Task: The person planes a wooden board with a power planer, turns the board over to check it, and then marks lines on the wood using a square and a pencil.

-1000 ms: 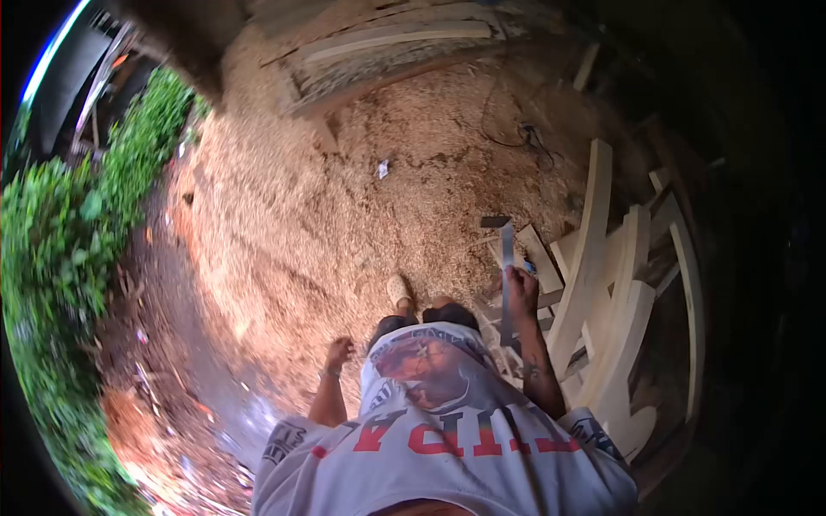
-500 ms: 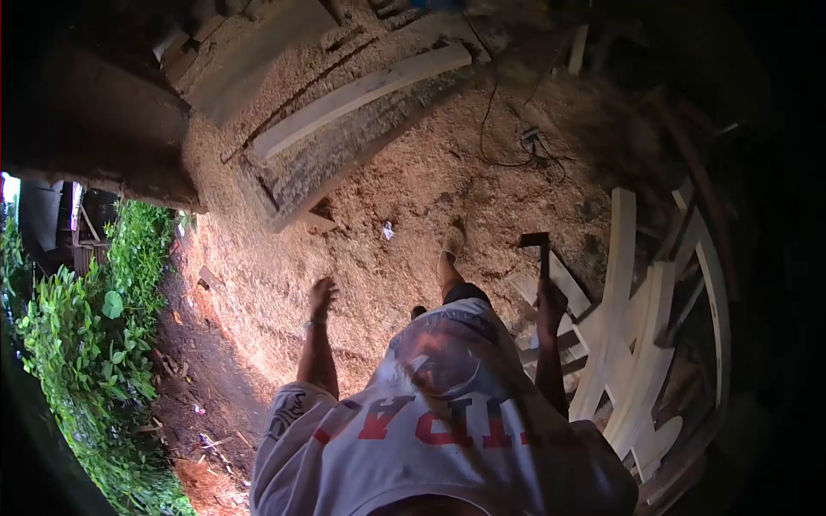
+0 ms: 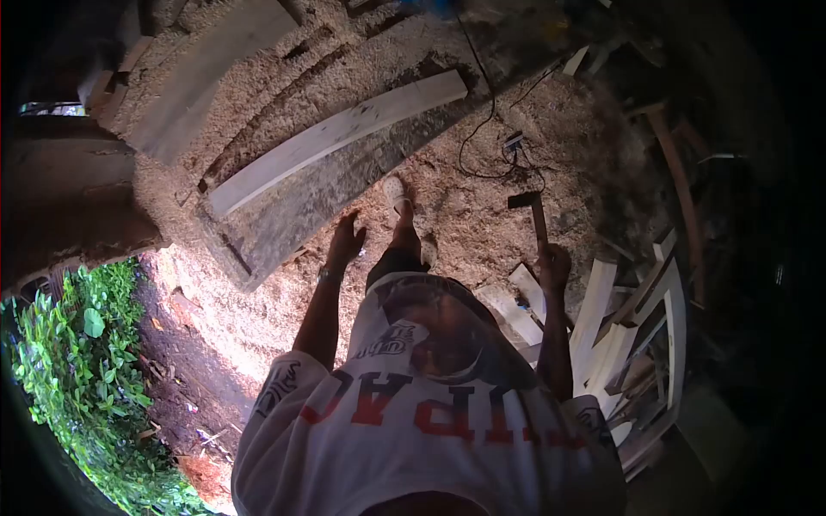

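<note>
As the right hand closes round its lower part, one L-shaped tool stands right of frame centre: long axis near vertical, short dark end pointing left. Step, I judge: carrying; next move calls for a steady grip. Left hand: empty, fingers loose, near the worn platform, upper left.

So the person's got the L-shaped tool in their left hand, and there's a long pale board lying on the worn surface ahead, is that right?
Not quite: the head view shows the L-shaped tool in the right hand, not the left. The long pale board does lie on the worn surface ahead.
</note>
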Motion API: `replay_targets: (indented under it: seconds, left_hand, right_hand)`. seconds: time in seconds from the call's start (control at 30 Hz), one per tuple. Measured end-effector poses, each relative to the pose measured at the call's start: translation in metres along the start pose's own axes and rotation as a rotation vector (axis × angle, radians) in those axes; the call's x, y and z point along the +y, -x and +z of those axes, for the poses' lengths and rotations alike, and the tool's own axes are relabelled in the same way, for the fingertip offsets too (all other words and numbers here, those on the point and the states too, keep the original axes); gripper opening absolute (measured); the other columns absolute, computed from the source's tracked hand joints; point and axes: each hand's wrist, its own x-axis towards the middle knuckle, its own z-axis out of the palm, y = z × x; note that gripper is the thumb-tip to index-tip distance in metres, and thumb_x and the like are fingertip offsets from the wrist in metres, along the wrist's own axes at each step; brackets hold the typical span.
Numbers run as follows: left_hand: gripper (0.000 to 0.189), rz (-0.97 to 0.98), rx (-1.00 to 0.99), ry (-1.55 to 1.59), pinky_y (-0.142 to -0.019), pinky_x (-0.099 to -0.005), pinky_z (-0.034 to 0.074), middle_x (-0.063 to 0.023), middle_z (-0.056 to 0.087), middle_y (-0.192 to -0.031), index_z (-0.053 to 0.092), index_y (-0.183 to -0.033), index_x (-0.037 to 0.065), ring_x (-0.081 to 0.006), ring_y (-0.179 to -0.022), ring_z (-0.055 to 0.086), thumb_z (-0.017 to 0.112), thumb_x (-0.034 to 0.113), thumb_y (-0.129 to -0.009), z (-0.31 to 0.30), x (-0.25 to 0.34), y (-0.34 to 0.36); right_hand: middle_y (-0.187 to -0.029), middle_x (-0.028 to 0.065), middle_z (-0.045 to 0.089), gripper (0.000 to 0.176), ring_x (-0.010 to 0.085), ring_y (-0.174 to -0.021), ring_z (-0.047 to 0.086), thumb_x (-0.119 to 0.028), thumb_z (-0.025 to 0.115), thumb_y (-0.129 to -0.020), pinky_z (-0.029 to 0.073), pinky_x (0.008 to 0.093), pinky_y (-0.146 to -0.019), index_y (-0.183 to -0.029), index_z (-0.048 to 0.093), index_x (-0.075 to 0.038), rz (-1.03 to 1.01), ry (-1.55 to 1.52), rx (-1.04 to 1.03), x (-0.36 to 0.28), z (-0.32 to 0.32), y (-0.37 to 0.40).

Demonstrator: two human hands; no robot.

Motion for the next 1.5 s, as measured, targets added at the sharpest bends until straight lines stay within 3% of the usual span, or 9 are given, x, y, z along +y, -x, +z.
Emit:
replay_targets:
  seconds: [0.23, 0.47, 0.63, 0.7, 0.93, 1.13, 1.23, 1.33, 1.5]
  left_hand:
    - [0.083, 0.068, 0.095, -0.496, -0.115, -0.0679, 0.030, -0.0236, 0.032, -0.161, 0.039, -0.159, 0.023, -0.0478, -0.146, 0.033, 0.080, 0.030, -0.087, -0.073, 0.076, -0.214]
    - [0.096, 0.093, -0.098, -0.651, -0.110, -0.0769, 0.027, -0.0248, 0.027, -0.165, 0.030, -0.163, 0.035, -0.0509, -0.145, 0.033, 0.075, 0.061, -0.082, -0.059, 0.030, -0.298]
    - [0.091, -0.041, -0.878, -0.071, -0.109, -0.0483, 0.047, -0.0240, 0.057, -0.144, 0.043, -0.158, 0.018, -0.0397, -0.130, 0.057, 0.086, 0.035, -0.079, -0.143, 0.045, -0.386]
    - [0.078, 0.441, -0.508, 0.157, -0.107, -0.0471, 0.049, -0.0228, 0.063, -0.138, 0.052, -0.151, 0.014, -0.0380, -0.128, 0.059, 0.085, 0.028, -0.082, -0.130, 0.021, -0.387]
    - [0.028, 0.008, -0.178, -0.029, -0.089, -0.0421, 0.058, -0.0157, 0.074, -0.116, 0.074, -0.119, 0.011, -0.0361, -0.104, 0.072, 0.072, 0.028, -0.096, -0.120, 0.081, -0.368]
    - [0.036, -0.221, 0.267, 0.307, -0.088, -0.0394, 0.057, -0.0166, 0.074, -0.115, 0.071, -0.122, 0.002, -0.0306, -0.106, 0.073, 0.065, 0.032, -0.102, -0.077, 0.107, -0.389]
    - [0.033, 0.126, 0.174, 0.127, -0.085, -0.0386, 0.059, -0.0160, 0.074, -0.108, 0.072, -0.120, 0.003, -0.0310, -0.101, 0.073, 0.068, 0.029, -0.101, -0.065, 0.102, -0.405]
    - [0.027, 0.111, 0.174, -0.027, -0.082, -0.0395, 0.061, -0.0151, 0.074, -0.106, 0.075, -0.112, 0.003, -0.0310, -0.097, 0.073, 0.077, 0.010, -0.086, -0.060, 0.103, -0.407]
    - [0.033, 0.211, 0.244, 0.020, -0.074, -0.0363, 0.062, -0.0135, 0.074, -0.100, 0.077, -0.109, 0.004, -0.0281, -0.090, 0.074, 0.081, 0.002, -0.076, -0.054, 0.096, -0.404]
  right_hand:
    - [-0.060, 0.0010, 0.060, 0.038, 0.0093, -0.054, 0.057, -0.034, 0.072, -0.099, 0.042, 0.0298, -0.051, -0.076, 0.068, -0.004, 0.192, -0.144, -0.046, -0.011, 0.044, -0.049]
    - [-0.060, 0.0013, 0.057, 0.039, 0.0094, -0.054, 0.055, -0.028, 0.066, -0.102, 0.042, 0.0279, -0.052, -0.073, 0.062, -0.004, 0.222, 0.037, -0.114, -0.103, 0.041, -0.097]
    - [-0.059, -0.0011, 0.054, 0.035, 0.0077, -0.052, 0.052, -0.025, 0.064, -0.103, 0.039, 0.0266, -0.051, -0.073, 0.060, -0.006, 0.332, -0.049, -0.159, -0.102, 0.051, -0.137]
    - [-0.060, -0.0030, 0.052, 0.034, 0.0055, -0.053, 0.049, -0.025, 0.064, -0.103, 0.036, 0.0252, -0.051, -0.074, 0.058, -0.008, 0.297, -0.101, -0.210, -0.112, 0.072, -0.169]
    - [-0.072, -0.0028, 0.055, 0.023, 0.0054, -0.066, 0.053, -0.022, 0.061, -0.102, 0.039, 0.0239, -0.061, -0.085, 0.062, -0.006, 0.329, -0.528, -0.522, -0.164, 0.238, -0.255]
    - [-0.078, 0.0073, 0.065, 0.028, 0.0149, -0.075, 0.065, -0.027, 0.059, -0.103, 0.050, 0.0303, -0.070, -0.094, 0.065, -0.001, 0.251, -0.548, -0.752, -0.204, 0.336, -0.257]
    - [-0.078, 0.0077, 0.065, 0.032, 0.0165, -0.077, 0.066, -0.030, 0.057, -0.104, 0.050, 0.0317, -0.072, -0.097, 0.065, 0.000, 0.265, -0.611, -0.751, -0.188, 0.355, -0.246]
    - [-0.086, 0.0095, 0.069, 0.031, 0.0173, -0.079, 0.067, -0.031, 0.060, -0.103, 0.050, 0.0313, -0.075, -0.100, 0.066, -0.001, 0.020, -0.343, -0.926, -0.184, 0.336, -0.263]
    - [-0.102, 0.0030, 0.060, 0.032, 0.0069, -0.073, 0.053, -0.027, 0.062, -0.105, 0.042, 0.0228, -0.062, -0.124, 0.068, -0.001, 0.205, -0.444, -0.955, -0.159, 0.303, -0.296]
